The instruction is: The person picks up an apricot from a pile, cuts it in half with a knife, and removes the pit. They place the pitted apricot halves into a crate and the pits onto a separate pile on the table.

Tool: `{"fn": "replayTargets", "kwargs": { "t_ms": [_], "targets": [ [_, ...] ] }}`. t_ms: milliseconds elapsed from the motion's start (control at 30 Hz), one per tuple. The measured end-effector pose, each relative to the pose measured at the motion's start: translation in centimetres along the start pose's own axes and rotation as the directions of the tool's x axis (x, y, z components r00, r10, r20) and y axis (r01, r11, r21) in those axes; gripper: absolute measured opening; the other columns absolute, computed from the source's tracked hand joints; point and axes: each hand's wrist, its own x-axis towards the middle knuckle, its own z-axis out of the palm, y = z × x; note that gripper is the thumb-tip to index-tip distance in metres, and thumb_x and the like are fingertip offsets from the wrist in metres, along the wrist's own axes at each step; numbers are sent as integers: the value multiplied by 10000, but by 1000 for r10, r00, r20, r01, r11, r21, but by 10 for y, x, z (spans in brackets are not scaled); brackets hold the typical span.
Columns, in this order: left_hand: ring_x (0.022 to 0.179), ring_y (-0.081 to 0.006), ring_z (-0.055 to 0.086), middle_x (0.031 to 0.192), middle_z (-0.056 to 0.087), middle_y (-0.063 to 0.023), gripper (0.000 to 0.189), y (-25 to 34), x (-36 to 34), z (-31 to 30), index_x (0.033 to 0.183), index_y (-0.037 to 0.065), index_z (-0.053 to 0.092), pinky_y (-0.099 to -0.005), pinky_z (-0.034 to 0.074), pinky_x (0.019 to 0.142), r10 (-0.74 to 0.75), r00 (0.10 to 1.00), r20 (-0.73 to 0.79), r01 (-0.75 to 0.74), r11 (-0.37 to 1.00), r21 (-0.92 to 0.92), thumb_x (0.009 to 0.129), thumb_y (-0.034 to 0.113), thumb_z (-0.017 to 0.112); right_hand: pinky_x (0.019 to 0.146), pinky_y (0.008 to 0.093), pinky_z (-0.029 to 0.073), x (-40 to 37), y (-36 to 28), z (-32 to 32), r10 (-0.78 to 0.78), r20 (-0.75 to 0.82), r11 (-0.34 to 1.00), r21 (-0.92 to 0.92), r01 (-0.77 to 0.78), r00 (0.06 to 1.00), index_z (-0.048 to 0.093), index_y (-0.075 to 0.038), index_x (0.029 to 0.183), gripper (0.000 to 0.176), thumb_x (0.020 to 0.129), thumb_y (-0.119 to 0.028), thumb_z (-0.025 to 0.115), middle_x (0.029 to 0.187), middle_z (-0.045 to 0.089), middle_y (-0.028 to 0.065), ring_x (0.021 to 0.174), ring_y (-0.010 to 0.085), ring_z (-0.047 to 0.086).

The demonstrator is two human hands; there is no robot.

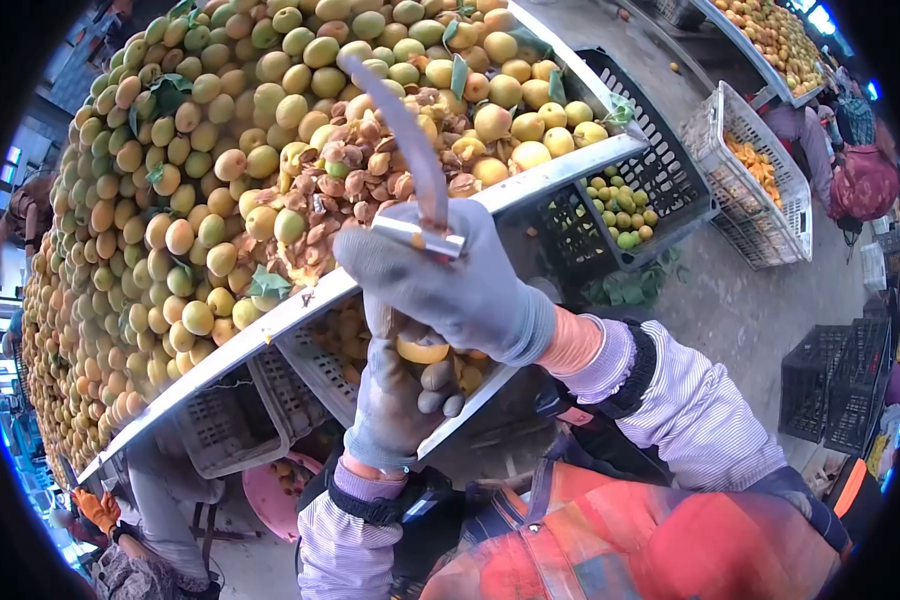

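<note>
My right hand [460,285], in a grey glove, is closed round the handle of a curved knife [415,150], whose blade points up and to the left over the fruit pile. Just below it, my left hand [400,400], gloved too, has its fingers wrapped round a yellow fruit [423,352], largely hidden by the hands. Both hands are close together at the metal table edge [320,293]. Behind them lie brown pits [370,165] among many yellow-green fruits [200,200].
A black crate [660,150] holds small green fruits [620,208]. A white crate [740,215] with orange pieces stands at right. Grey crates [235,425] and a pink basin [275,495] sit under the table. Another person's orange-gloved hand [97,508] is at lower left.
</note>
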Motion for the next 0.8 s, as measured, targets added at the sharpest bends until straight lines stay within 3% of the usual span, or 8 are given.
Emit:
{"fn": "replayTargets", "kwargs": {
  "t_ms": [133, 200, 233, 267, 433, 600, 667, 800],
  "targets": [
    [368, -87, 295, 600, 477, -15, 463, 1, 4, -1, 914, 141, 488, -267, 359, 440, -20, 1000, -20, 19, 1000, -18, 916, 579, 337, 386, 204, 356, 1, 8, 2, -28, 8, 999, -15, 28, 1000, 630, -30, 719, 249, 845, -244, 649, 502, 536, -3, 433, 41, 481],
    [353, -65, 293, 593, 446, 10, 467, 4, 4, 15, 936, 117, 525, -221, 307, 391, -9, 979, -203, 13, 1000, 20, 911, 556, 369, 334, 216, 324, 5, 4, -1, 163, -151, 981, 132, -143, 975, 593, -33, 644, 331, 860, -282, 621, 473, 512, 11, 375, 63, 454],
    [338, -62, 273, 530, 400, 25, 525, 5, 4, 19, 897, 79, 542, -222, 299, 381, 26, 987, -161, -19, 999, 49, 919, 562, 338, 298, 223, 278, 9, 8, -10, 181, -157, 981, 97, -167, 971, 496, -51, 623, 417, 950, -306, 448, 467, 427, 1, 296, 78, 357],
    [338, -62, 273, 530, 400, 25, 525, 6, 4, 19, 897, 79, 542, -222, 299, 381, 27, 987, -160, -19, 999, 50, 919, 562, 338, 284, 226, 250, 15, 16, -13, 273, -214, 932, 300, -203, 938, 413, -91, 570, 451, 946, -337, 443, 416, 315, -13, 277, 86, 288],
    [328, -72, 267, 448, 336, 42, 613, 6, 2, 13, 831, 19, 556, -231, 319, 388, 63, 989, -131, -45, 990, 135, 921, 573, 309, 280, 228, 231, 21, 25, -18, 364, -228, 832, 516, -205, 903, 407, -113, 541, 479, 936, -380, 459, 394, 264, -16, 274, 98, 248],
    [460, -114, 434, 571, 478, -13, 513, 0, 2, 24, 889, 70, 545, -275, 399, 482, 173, 949, -263, -157, 984, 81, 931, 534, 330, 278, 229, 259, 18, 20, -3, 274, -338, 951, 235, -201, 900, 452, -89, 540, 478, 891, -404, 531, 395, 350, 8, 274, 114, 343],
    [560, -147, 496, 674, 534, -47, 440, 1, 7, 7, 917, 110, 531, -310, 423, 539, 153, 982, -111, -154, 988, -6, 933, 510, 348, 268, 234, 298, 14, 22, -5, 238, -218, 958, 216, -191, 946, 535, -35, 581, 461, 864, -395, 588, 460, 498, 45, 293, 112, 423],
    [494, -106, 441, 651, 523, -40, 444, -2, 5, 1, 894, 112, 530, -252, 377, 486, 184, 977, -111, -186, 982, -9, 928, 519, 354, 281, 237, 259, 15, 28, 2, 394, -346, 897, 347, -274, 851, 466, -66, 576, 467, 865, -419, 568, 414, 373, 13, 282, 107, 352]
  ]
}}
